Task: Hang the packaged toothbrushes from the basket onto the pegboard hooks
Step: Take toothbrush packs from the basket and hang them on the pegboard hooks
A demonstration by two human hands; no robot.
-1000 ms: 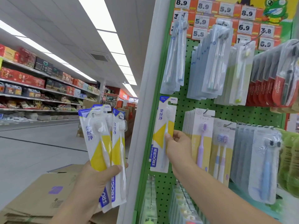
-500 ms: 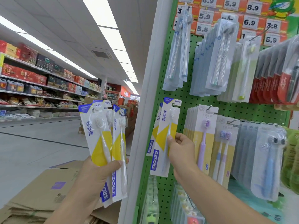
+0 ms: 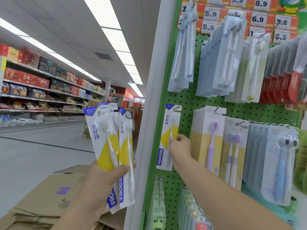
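Note:
My left hand (image 3: 103,181) grips a fan of white, yellow and blue packaged toothbrushes (image 3: 113,146), held upright left of the white shelf post. My right hand (image 3: 180,146) pinches one more such toothbrush pack (image 3: 166,130) against the green pegboard (image 3: 186,100). The hole at the pack's top sits at a metal hook (image 3: 177,107) in the leftmost column of the middle row. No basket is in view.
Other toothbrush packs hang close by: yellow ones (image 3: 207,140) right of my hand, clear ones (image 3: 182,52) above, red ones (image 3: 285,83) at the far right. Price tags (image 3: 257,19) line the top. Flattened cardboard boxes (image 3: 49,196) lie below left. Stocked shelves (image 3: 41,90) flank the aisle.
My right hand has moved the single pack up and in toward the pegboard, so its top now sits at the hook and it lies flatter. My left hand's bundle stayed about where it was.

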